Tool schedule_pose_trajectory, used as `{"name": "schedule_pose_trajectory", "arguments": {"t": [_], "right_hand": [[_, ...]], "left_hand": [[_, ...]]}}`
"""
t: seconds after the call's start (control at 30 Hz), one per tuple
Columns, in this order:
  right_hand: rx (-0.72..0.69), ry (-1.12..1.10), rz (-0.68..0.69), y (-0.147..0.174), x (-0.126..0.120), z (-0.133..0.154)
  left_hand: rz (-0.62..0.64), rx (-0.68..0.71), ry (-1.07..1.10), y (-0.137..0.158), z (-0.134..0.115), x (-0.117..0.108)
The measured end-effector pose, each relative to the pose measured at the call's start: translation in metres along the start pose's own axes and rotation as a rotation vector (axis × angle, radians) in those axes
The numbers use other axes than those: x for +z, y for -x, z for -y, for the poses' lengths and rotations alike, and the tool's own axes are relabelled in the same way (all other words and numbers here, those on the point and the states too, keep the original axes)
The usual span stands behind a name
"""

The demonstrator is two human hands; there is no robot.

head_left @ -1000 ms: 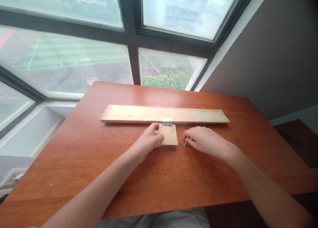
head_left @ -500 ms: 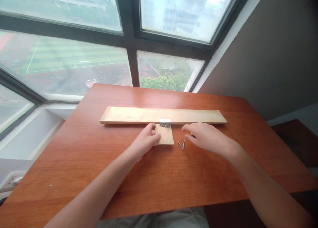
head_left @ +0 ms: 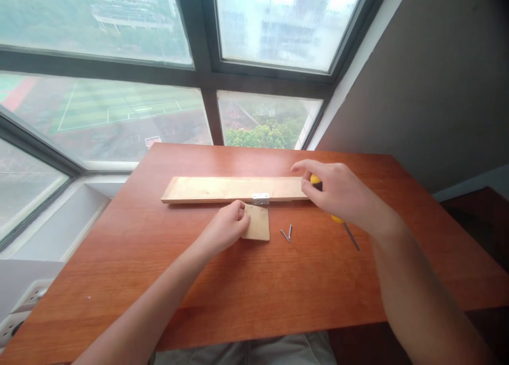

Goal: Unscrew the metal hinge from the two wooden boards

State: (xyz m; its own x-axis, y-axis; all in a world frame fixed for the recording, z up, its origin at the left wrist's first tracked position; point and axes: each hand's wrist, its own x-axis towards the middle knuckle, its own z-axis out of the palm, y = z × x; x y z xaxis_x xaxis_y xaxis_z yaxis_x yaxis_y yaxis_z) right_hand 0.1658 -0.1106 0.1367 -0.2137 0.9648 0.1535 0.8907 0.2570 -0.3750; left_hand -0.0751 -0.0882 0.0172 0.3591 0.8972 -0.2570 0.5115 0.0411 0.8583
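My left hand (head_left: 229, 223) pinches the left edge of a small square wooden piece (head_left: 256, 223), which has small holes near its far edge. Just beyond it, a silver metal hinge or bracket (head_left: 261, 198) with holes sits at the front edge of a long pale wooden board (head_left: 222, 187). A screwdriver (head_left: 351, 237) with a yellow and black handle is gripped in my right hand (head_left: 332, 187), over the board's right part. Its shaft points back toward me under the wrist. Two screws (head_left: 286, 233) lie on the table right of the small piece.
The reddish-brown wooden table (head_left: 278, 291) reaches to large windows (head_left: 270, 26) at the back. A grey wall (head_left: 445, 89) rises on the right. Wall sockets (head_left: 35, 293) are low on the left.
My right hand has lifted and moved away from me, over the board, bringing the screwdriver into clearer view. My left hand has drawn the small piece slightly away from the hinge or bracket.
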Motion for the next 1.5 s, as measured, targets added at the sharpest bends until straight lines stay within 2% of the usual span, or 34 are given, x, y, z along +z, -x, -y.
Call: {"name": "schedule_pose_trajectory", "arguments": {"t": [0.13, 0.27, 0.33, 0.4, 0.53, 0.67, 0.83, 1.0, 1.13, 1.2, 1.37, 1.5], "right_hand": [[-0.06, -0.105, -0.195, -0.008, -0.017, 0.013], [-0.176, -0.259, -0.403, -0.018, -0.02, 0.02], [-0.185, -0.342, -0.458, -0.022, -0.02, 0.025], [-0.18, -0.419, -0.451, -0.025, -0.019, 0.029], [-0.197, -0.499, -0.476, -0.033, -0.014, 0.034], [-0.24, -0.551, -0.564, -0.044, -0.008, 0.034], [-0.28, -0.551, -0.597, -0.054, -0.006, 0.04], [-0.299, -0.573, -0.633, -0.062, 0.004, 0.045], [-0.325, -0.589, -0.649, -0.071, 0.017, 0.041], [-0.335, -0.605, -0.639, -0.075, 0.023, 0.04], [-0.329, -0.657, -0.642, -0.085, 0.038, 0.04], [-0.332, -0.664, -0.614, -0.09, 0.047, 0.042]], "left_hand": [[-0.017, 0.031, -0.352, 0.003, -0.009, -0.006], [-0.045, 0.056, -0.587, 0.003, -0.018, -0.012], [-0.084, 0.064, -0.667, 0.001, -0.018, -0.016], [-0.105, 0.069, -0.71, 0.001, -0.017, -0.021], [-0.059, 0.127, -0.697, 0.008, -0.017, -0.022], [0.076, 0.147, -0.704, 0.019, -0.014, -0.012], [0.043, 0.225, -0.789, 0.022, -0.008, 0.001], [0.06, 0.195, -0.824, 0.018, -0.015, 0.004], [0.075, 0.188, -0.793, 0.013, -0.025, -0.008], [0.043, 0.18, -0.759, 0.006, -0.031, -0.019], [-0.076, 0.273, -0.718, -0.023, -0.042, -0.045], [-0.057, 0.363, -0.638, -0.041, -0.034, -0.05]]}}
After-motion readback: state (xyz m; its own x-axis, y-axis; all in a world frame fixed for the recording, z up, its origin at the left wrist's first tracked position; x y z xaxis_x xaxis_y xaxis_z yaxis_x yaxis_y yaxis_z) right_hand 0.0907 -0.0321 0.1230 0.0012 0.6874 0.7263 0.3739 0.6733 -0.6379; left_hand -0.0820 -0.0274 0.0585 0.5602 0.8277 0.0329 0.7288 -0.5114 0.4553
